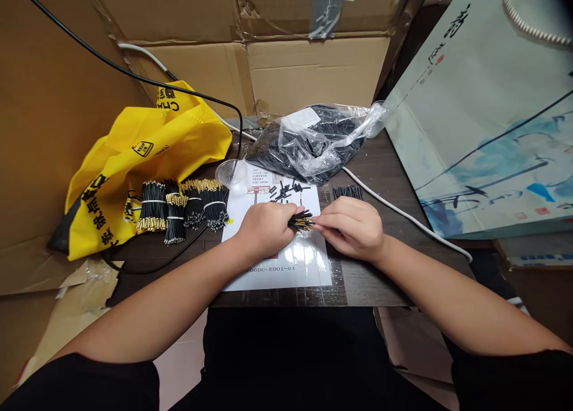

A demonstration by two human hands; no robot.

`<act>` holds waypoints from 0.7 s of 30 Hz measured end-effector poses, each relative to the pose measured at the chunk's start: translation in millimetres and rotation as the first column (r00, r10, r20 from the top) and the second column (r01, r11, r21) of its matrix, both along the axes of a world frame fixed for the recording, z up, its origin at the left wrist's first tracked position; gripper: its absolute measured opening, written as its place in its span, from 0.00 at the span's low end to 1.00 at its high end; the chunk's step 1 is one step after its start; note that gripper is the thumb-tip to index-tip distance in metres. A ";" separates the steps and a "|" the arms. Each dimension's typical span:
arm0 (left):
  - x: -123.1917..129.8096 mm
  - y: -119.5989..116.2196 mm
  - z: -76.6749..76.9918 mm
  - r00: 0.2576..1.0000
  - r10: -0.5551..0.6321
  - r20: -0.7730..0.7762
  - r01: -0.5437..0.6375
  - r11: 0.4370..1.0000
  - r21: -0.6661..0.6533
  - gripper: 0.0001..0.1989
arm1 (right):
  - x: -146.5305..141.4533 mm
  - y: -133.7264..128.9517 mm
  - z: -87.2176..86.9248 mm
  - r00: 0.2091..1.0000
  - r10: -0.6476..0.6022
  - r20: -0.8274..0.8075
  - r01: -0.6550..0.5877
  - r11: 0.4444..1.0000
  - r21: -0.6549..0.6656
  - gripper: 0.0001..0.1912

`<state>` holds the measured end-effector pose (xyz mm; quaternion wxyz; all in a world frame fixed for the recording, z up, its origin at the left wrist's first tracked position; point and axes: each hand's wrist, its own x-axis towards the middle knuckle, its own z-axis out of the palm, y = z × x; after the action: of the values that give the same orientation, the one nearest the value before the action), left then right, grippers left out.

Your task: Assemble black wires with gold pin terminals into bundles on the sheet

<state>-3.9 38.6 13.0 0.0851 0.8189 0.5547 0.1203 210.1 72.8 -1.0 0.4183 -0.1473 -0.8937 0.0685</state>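
Note:
My left hand [267, 229] is closed around a bundle of short black wires [301, 221], whose gold metal ends point to the right. Thumb and fingertips of my right hand [351, 227] pinch together at those ends; whatever is between them is too small to make out. Both hands are over a printed white sheet [308, 275]. Small black sleeve pieces [283, 192] lie scattered on the sheet just beyond the bundle. Behind my right hand is a row of short black pieces [347, 192]. Several tied bundles of black wires with gold ends [153, 203] lie to the left.
A clear plastic bag of black parts [313, 142] lies at the back, beside a clear plastic cup [231, 177]. A yellow bag [147, 142] sits left, a large paper bag [487, 124] right. Cardboard boxes [313, 70] wall the back. A white cable [403, 211] crosses the table.

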 end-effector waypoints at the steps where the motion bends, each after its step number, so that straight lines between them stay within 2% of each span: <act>1: 0.1 0.1 -0.3 1.000 -0.001 0.000 0.001 1.000 0.007 0.13 | 0.0 -0.1 0.1 1.000 0.002 0.001 -0.002 1.000 -0.009 0.09; 6: -1.6 0.9 0.3 0.999 -0.003 0.037 0.004 1.000 -0.018 0.11 | 0.4 -1.9 3.3 1.000 -0.006 -0.004 0.006 0.999 -0.050 0.10; 9: -3.6 0.5 1.1 0.990 -0.033 0.140 0.041 0.998 -0.053 0.09 | 0.8 -1.5 4.8 0.996 -0.061 -0.066 0.053 0.992 -0.117 0.10; 12: -2.4 -2.0 -0.6 0.955 -0.142 0.261 0.159 0.986 -0.045 0.11 | -1.4 2.1 2.9 0.983 -0.178 -0.040 0.168 0.967 -0.189 0.09; 15: 2.8 -6.8 -3.9 0.895 -0.328 0.302 0.350 0.936 -0.022 0.16 | -7.6 6.3 -1.9 0.961 -0.252 0.114 0.270 0.944 -0.192 0.10; 17: 6.5 -10.2 -5.2 0.861 -0.401 0.314 0.430 0.903 -0.023 0.18 | -13.1 7.6 -5.7 0.946 -0.251 0.204 0.287 0.943 -0.170 0.11; 21: 10.9 -14.5 -3.3 0.809 -0.453 0.374 0.504 0.862 -0.046 0.19 | -23.6 6.7 -13.1 0.929 -0.219 0.300 0.266 0.956 -0.127 0.11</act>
<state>7.0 24.2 9.7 0.2686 0.8891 0.3127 0.1988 186.5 79.5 -14.1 0.2780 -0.2993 -0.9102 0.0683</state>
